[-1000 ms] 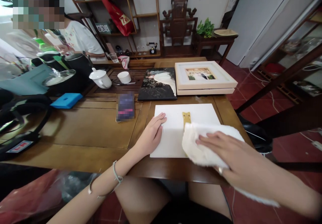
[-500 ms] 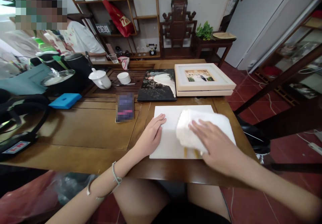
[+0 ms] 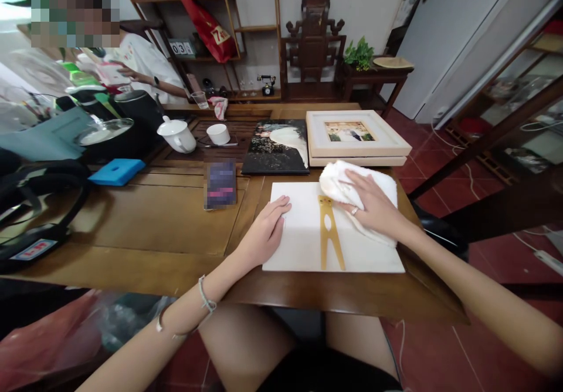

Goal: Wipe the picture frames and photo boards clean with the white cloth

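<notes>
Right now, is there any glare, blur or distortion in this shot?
In the head view, bright light washes out the upper left edge; pixelation masks the dark rectangular item; the white door leans, likely wide-angle distortion; the gold-coloured piece and white cloth look reasonably clear.

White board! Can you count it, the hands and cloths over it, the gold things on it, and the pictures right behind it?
Boards: 1, white board
Hands: 2, left hand and right hand
Cloths: 1, white cloth
Gold things: 1, gold piece
Pictures: 2, dark picture and framed picture
Total: 7
</notes>
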`<state>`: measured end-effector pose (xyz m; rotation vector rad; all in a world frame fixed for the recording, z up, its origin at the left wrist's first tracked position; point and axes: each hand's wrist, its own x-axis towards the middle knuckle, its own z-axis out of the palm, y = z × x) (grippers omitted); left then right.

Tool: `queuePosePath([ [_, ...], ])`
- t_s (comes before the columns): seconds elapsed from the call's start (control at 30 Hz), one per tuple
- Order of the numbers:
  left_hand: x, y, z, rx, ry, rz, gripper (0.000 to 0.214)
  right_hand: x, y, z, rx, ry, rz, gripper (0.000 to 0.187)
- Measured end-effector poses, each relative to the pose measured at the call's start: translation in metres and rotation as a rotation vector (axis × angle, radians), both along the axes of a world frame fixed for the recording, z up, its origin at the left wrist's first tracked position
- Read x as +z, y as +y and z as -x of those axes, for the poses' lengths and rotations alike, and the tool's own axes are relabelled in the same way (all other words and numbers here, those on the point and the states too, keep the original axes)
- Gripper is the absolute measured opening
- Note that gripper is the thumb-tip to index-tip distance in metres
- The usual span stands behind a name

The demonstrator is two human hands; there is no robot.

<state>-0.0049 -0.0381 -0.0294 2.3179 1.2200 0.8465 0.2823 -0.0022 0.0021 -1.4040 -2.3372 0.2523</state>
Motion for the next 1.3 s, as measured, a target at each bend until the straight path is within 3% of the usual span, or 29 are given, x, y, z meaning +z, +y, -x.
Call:
queuePosePath([
  [0.07,-0.001,0.000,0.000,0.000,-0.005,-0.008,0.035,-0.002,0.001,0.000,-0.053,-0.097,-0.020,0.054],
  [0.13,-0.002,0.000,0.000,0.001,-0.010,-0.011,0.034,-0.001,-0.011,0.002,-0.006,-0.167,-0.026,0.056],
  [0.3,-0.002,0.000,-0.001,-0.001,-0.020,-0.010,0.034,0.005,-0.071,0.009,0.136,-0.203,-0.040,0.073],
  [0.43,-0.003,0.001,-0.001,-0.002,-0.027,-0.019,0.034,0.008,-0.111,0.017,0.330,-0.204,-0.060,0.090],
  [0.53,-0.003,0.001,-0.001,-0.003,-0.035,-0.023,0.035,0.011,-0.118,0.021,0.517,-0.207,-0.054,0.090],
  [0.63,-0.003,0.001,-0.001,-0.003,-0.038,-0.021,0.035,0.015,-0.104,0.020,0.609,-0.178,0.009,0.084],
  [0.77,-0.002,0.000,0.000,-0.001,-0.026,-0.005,0.035,0.016,-0.068,0.010,0.542,-0.075,0.048,0.075],
  [0.93,-0.001,0.001,0.000,-0.009,-0.035,0.000,0.035,0.004,-0.020,-0.010,0.312,0.031,-0.079,0.061],
  [1.03,-0.002,0.001,0.000,-0.011,-0.037,-0.008,0.035,-0.001,-0.008,-0.017,0.221,0.008,-0.129,0.055],
  [1.13,-0.003,0.001,0.000,-0.009,-0.032,-0.012,0.034,0.000,-0.022,-0.015,0.219,-0.047,-0.128,0.057],
  [1.3,-0.002,0.001,-0.001,-0.002,-0.036,-0.009,0.034,0.010,-0.084,-0.002,0.252,-0.147,-0.036,0.072],
])
